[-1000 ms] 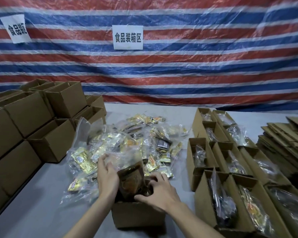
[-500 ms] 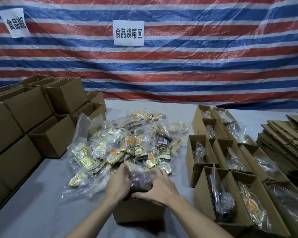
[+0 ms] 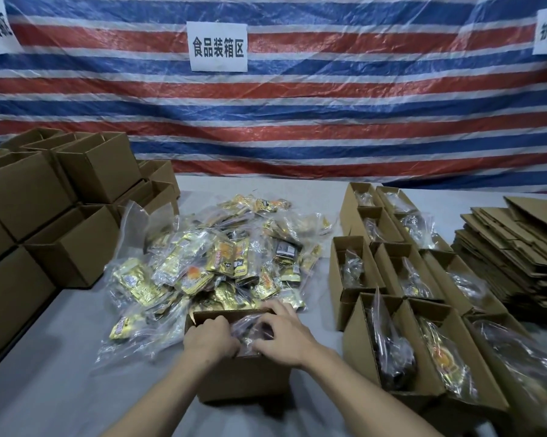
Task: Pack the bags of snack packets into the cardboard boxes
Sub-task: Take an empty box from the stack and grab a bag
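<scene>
- An open cardboard box (image 3: 243, 378) stood on the grey table (image 3: 61, 357), directly in front of the person and just beside the near edge of the heap of bagged snack packets (image 3: 215, 260).
- A clear bag of dark packets (image 3: 250, 331) lay inside the top of this box, its plastic level with the rim.
- The left hand (image 3: 210, 340) rested on the left part of the bag, with the fingers curled down onto the plastic; whether they gripped it or only pressed it could not be determined.
- The right hand (image 3: 284, 337) lay across the right part of the bag, with the fingers spread and bent over it and the fingertips reaching the far rim of the box; grip or press could not be determined here either.
- Both forearms entered from the bottom edge of the view and converged at the box.
- To the right, rows of open boxes (image 3: 388, 275) stood close together, each with a clear bag inside.
- Further right lay a stack of flattened cardboard (image 3: 518, 247).
- To the left stood a pile of empty boxes (image 3: 61, 197), stacked on their sides.
- A striped red, white and blue tarpaulin (image 3: 328, 115) hung behind the table, with a white paper sign (image 3: 217, 47) fixed to it.
</scene>
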Tool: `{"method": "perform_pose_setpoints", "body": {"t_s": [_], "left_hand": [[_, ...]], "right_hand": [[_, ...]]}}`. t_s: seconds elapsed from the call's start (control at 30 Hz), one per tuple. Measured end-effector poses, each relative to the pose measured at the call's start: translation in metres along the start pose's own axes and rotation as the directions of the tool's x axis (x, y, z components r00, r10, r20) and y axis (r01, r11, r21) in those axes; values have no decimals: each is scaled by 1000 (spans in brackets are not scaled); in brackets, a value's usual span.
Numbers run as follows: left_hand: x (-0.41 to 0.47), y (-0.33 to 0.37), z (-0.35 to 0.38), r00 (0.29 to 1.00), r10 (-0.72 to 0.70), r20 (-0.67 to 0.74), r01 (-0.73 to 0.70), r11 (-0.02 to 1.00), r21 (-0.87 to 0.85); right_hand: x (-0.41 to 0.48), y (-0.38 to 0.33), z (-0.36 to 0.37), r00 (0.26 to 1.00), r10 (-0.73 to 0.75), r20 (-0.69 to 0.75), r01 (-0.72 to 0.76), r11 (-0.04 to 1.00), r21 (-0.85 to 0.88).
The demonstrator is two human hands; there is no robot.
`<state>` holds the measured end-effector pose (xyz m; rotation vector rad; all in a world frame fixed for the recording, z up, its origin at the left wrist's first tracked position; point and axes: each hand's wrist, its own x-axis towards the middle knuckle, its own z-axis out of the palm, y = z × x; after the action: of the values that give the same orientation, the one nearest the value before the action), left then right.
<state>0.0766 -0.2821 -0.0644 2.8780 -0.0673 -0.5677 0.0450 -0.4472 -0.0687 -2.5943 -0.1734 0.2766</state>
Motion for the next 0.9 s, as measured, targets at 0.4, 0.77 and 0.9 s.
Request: {"method": "perform_pose_setpoints", "body": {"t_s": [0.4,0.77,0.9], "left_hand": [[-10,-14,14,847,310,-432,-280,951,132],[7,-23,5,902,315,-295,-384,898,-216],[9,-20,9,860,278,-427,-433,842,-323]], "right_hand": [[6,-19,1,942,239,-237,-299,918,-262],[13,-21,-14,995,97,18,-88,952,-293],[18,-14,-15,992,119,32,-111,976,-186]]}}
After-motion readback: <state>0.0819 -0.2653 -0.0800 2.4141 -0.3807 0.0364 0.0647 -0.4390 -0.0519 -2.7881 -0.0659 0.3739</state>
